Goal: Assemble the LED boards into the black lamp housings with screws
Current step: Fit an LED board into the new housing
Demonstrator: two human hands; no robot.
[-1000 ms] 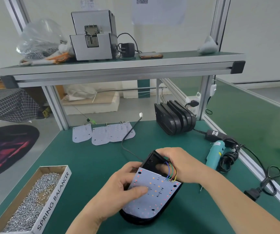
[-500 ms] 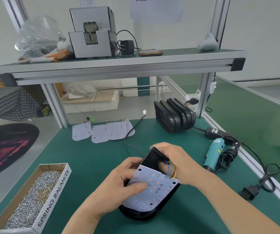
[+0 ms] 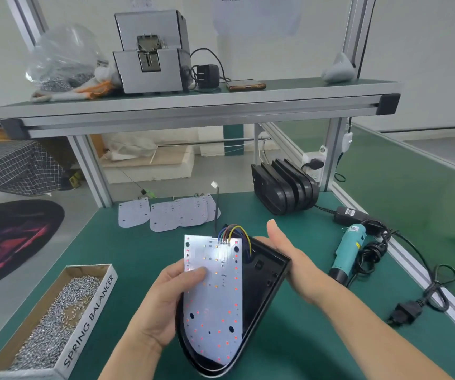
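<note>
Left hand in a thumb-on-top pinch; right hand flat and open, thumb upright.

I count one left hand and one right hand, with one white board and one black shell in them. Past them lie about four spare boards and about five standing shells. Left is one screw box. Right is one screwdriver.

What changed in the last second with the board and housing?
Right hand moved off the wires and now cradles the black housing at its right edge, open. Housing and LED board were lifted and tilted up. Left hand still pinches the board; screw box, screwdriver unmoved.
</note>
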